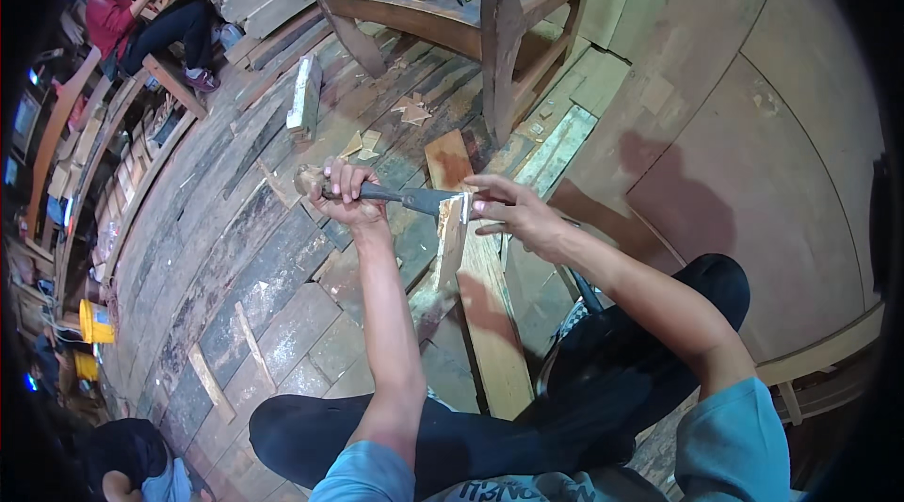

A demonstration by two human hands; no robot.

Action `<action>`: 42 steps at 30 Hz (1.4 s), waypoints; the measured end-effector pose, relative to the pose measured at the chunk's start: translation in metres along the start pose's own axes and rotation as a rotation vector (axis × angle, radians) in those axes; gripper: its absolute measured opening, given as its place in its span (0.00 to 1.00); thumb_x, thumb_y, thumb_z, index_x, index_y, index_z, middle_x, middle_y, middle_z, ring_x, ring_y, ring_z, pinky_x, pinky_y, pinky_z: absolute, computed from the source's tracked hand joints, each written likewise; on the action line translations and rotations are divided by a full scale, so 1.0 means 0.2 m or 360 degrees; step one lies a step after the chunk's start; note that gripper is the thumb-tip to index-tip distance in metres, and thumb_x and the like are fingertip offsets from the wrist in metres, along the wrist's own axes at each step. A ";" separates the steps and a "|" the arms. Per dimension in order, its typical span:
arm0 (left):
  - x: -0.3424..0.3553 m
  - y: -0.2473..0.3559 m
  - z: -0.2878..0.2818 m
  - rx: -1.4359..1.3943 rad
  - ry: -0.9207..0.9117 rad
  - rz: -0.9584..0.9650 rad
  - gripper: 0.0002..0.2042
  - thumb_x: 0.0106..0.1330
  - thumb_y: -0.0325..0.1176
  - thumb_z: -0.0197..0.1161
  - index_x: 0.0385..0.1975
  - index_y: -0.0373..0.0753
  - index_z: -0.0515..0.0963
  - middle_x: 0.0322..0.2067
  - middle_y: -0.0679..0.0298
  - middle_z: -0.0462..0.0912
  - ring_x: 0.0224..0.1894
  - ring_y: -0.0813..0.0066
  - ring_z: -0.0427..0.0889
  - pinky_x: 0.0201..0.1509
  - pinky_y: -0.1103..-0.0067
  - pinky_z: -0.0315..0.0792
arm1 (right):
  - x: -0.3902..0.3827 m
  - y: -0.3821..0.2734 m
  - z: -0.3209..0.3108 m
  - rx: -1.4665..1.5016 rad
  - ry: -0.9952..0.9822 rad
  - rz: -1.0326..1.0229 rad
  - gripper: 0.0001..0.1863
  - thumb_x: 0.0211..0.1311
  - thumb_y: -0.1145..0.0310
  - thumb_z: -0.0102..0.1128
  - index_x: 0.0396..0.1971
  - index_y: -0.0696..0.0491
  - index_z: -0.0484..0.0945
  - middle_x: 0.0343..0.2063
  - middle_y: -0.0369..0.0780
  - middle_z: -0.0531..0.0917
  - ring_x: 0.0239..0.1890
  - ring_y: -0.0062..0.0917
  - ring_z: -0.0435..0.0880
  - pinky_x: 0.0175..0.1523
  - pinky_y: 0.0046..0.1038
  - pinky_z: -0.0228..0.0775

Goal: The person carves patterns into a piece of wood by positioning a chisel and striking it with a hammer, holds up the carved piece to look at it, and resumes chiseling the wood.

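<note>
Many worn floor planks (235,257), scattered offcuts (411,111)

**Wearer: clothing as seen from above**

Short-sleeved shirt, light blue, sleeve hems ending above the elbows. Forearms bare, left hand (347,189) and right hand (516,212) ungloved, without rings, watch or bracelets visible. Trousers dark, near black, plain and unpatterned. Strip of printed lettering across the shirt front at the lower edge, partly cut off.
</note>
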State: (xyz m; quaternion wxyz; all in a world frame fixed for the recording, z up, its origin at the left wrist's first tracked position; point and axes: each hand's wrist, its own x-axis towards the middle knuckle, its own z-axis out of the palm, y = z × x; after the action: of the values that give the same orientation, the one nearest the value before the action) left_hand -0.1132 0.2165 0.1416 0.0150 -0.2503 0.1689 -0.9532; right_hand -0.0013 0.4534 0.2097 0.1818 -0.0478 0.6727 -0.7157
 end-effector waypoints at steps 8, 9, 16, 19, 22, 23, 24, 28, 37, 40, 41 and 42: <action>-0.01 -0.01 -0.01 0.0133 0.0021 -0.0028 0.11 0.53 0.37 0.59 0.25 0.37 0.66 0.13 0.69 0.66 0.09 0.83 0.62 0.15 0.85 0.58 | 0.01 0.17 0.01 0.0566 -0.0320 0.0376 0.26 0.59 0.66 0.56 0.57 0.53 0.62 0.46 0.37 0.72 0.52 0.26 0.71 0.58 0.35 0.62; 0.00 -0.02 -0.01 0.0128 0.0020 -0.0025 0.11 0.53 0.37 0.59 0.25 0.37 0.66 0.13 0.69 0.66 0.09 0.83 0.62 0.15 0.85 0.58 | 0.02 0.18 0.00 0.0587 -0.0340 0.0331 0.24 0.59 0.66 0.56 0.55 0.53 0.63 0.46 0.37 0.71 0.51 0.25 0.70 0.59 0.34 0.61; 0.03 -0.03 0.05 0.0278 -0.0020 -0.0057 0.12 0.53 0.38 0.58 0.24 0.36 0.67 0.14 0.68 0.66 0.10 0.82 0.61 0.17 0.84 0.59 | 0.01 0.20 0.06 0.0942 -0.0305 0.0224 0.20 0.60 0.65 0.57 0.51 0.52 0.66 0.42 0.35 0.73 0.49 0.23 0.71 0.58 0.32 0.59; 0.03 -0.05 0.07 0.0342 0.0038 -0.0009 0.12 0.54 0.39 0.58 0.25 0.36 0.67 0.14 0.69 0.65 0.10 0.81 0.61 0.17 0.83 0.58 | -0.01 0.22 0.08 0.1115 -0.0344 0.0144 0.19 0.60 0.65 0.57 0.50 0.51 0.68 0.39 0.33 0.75 0.46 0.21 0.72 0.56 0.30 0.60; 0.02 -0.06 0.12 0.0339 0.0002 -0.0066 0.12 0.55 0.39 0.57 0.25 0.36 0.67 0.14 0.68 0.65 0.11 0.81 0.61 0.18 0.82 0.58 | -0.03 0.24 0.11 0.1194 -0.0287 0.0220 0.18 0.53 0.64 0.63 0.43 0.50 0.69 0.36 0.35 0.75 0.44 0.25 0.74 0.55 0.33 0.63; 0.02 -0.05 0.13 0.0365 -0.0001 -0.0114 0.12 0.55 0.38 0.56 0.24 0.36 0.66 0.15 0.68 0.65 0.11 0.81 0.61 0.18 0.82 0.58 | -0.04 0.24 0.14 0.1192 -0.0297 0.0221 0.18 0.53 0.64 0.63 0.43 0.50 0.69 0.36 0.35 0.75 0.44 0.25 0.74 0.55 0.33 0.63; 0.03 -0.04 0.14 0.0366 -0.0009 -0.0175 0.12 0.56 0.38 0.56 0.25 0.36 0.66 0.15 0.68 0.64 0.12 0.80 0.61 0.19 0.82 0.58 | -0.05 0.24 0.16 0.1275 -0.0352 0.0224 0.18 0.54 0.65 0.62 0.43 0.50 0.69 0.36 0.36 0.75 0.43 0.26 0.74 0.54 0.35 0.64; 0.06 -0.08 0.21 0.0669 0.0163 -0.0095 0.10 0.56 0.38 0.53 0.26 0.37 0.68 0.13 0.68 0.64 0.10 0.81 0.61 0.16 0.83 0.59 | -0.04 0.18 0.15 0.1281 -0.0331 0.0230 0.16 0.56 0.69 0.58 0.43 0.50 0.65 0.34 0.36 0.71 0.40 0.25 0.72 0.47 0.35 0.67; 0.10 0.12 0.24 0.0561 0.0146 -0.0365 0.13 0.56 0.39 0.55 0.28 0.36 0.64 0.14 0.68 0.64 0.10 0.82 0.60 0.17 0.83 0.59 | -0.07 0.18 0.10 0.0426 -0.0141 0.0345 0.22 0.65 0.61 0.51 0.53 0.58 0.66 0.31 0.32 0.71 0.31 0.15 0.68 0.38 0.16 0.60; 0.08 0.09 0.23 0.0488 0.0035 -0.0139 0.12 0.55 0.38 0.57 0.26 0.35 0.65 0.14 0.68 0.64 0.10 0.81 0.61 0.16 0.83 0.59 | -0.04 0.10 0.05 -0.0075 0.0068 0.0258 0.21 0.63 0.58 0.48 0.49 0.59 0.69 0.28 0.32 0.70 0.31 0.16 0.67 0.38 0.19 0.60; 0.07 0.07 0.23 0.0487 0.0031 -0.0144 0.12 0.55 0.38 0.57 0.26 0.35 0.65 0.14 0.68 0.64 0.10 0.81 0.61 0.16 0.83 0.59 | -0.03 0.07 0.04 -0.0289 0.0211 0.0233 0.21 0.63 0.58 0.47 0.47 0.59 0.71 0.27 0.33 0.70 0.31 0.17 0.67 0.38 0.20 0.60; 0.07 0.06 0.23 0.0446 0.0007 -0.0099 0.12 0.55 0.38 0.55 0.27 0.36 0.66 0.14 0.68 0.64 0.10 0.81 0.60 0.16 0.83 0.58 | 0.01 0.05 -0.01 -0.0533 0.0026 0.0141 0.23 0.63 0.54 0.43 0.44 0.59 0.73 0.26 0.34 0.72 0.30 0.18 0.69 0.39 0.23 0.61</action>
State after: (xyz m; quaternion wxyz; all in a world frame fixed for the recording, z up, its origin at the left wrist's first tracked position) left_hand -0.1033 0.1891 0.1812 0.0198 -0.2489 0.0264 -0.9680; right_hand -0.0011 0.4550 0.1993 0.1971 -0.0420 0.7855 -0.5851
